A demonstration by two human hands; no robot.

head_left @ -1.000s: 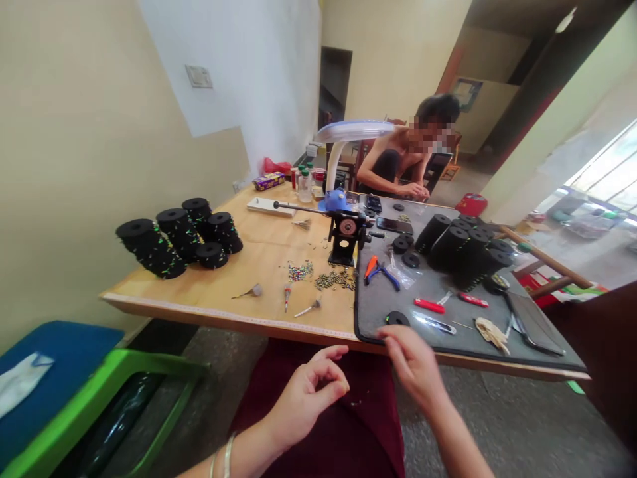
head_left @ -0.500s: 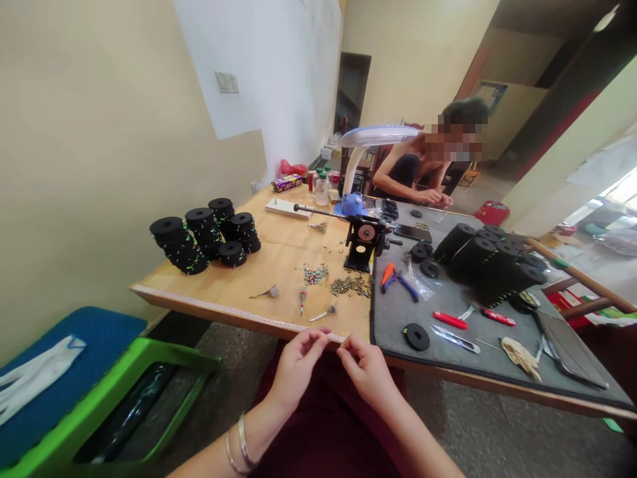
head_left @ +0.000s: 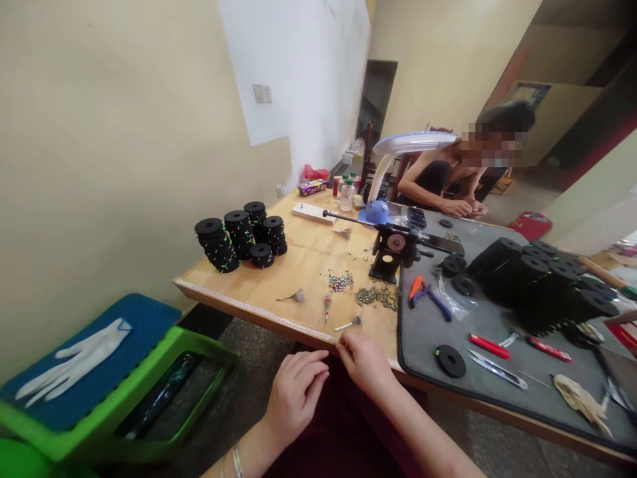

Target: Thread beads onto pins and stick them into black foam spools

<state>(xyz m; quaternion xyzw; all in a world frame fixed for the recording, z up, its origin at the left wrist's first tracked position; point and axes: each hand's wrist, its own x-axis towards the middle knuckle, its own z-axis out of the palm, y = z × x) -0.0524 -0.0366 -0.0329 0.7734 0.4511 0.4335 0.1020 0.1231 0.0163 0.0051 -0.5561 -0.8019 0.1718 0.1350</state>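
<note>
My left hand (head_left: 301,395) is just off the table's front edge, its fingers curled towards the thumb. Whatever lies between those fingertips is too small to make out. At the edge itself, my right hand (head_left: 365,364) is closed in a pinch, its fingertips next to the printed measuring tape (head_left: 259,312). Closest to it lies a small bundle of fine strands with a white stem (head_left: 348,324). A red-and-white bundle (head_left: 327,309) and another fanned bundle (head_left: 291,296) lie further left. Behind them are multicoloured beads (head_left: 340,282) and a heap of dark, brassy small pieces (head_left: 375,298).
A black hand-cranked device (head_left: 391,252) and a lamp (head_left: 375,211) stand mid-table. Black foam spools (head_left: 216,245) are stacked at left. On the grey mat (head_left: 423,345) lie pliers (head_left: 428,299), a red knife (head_left: 489,346) and snips (head_left: 497,369). A co-worker sits opposite.
The view has swung left, so the table appears further right. My left hand has drawn back from the edge and lower, while my right hand stays near the edge.
</note>
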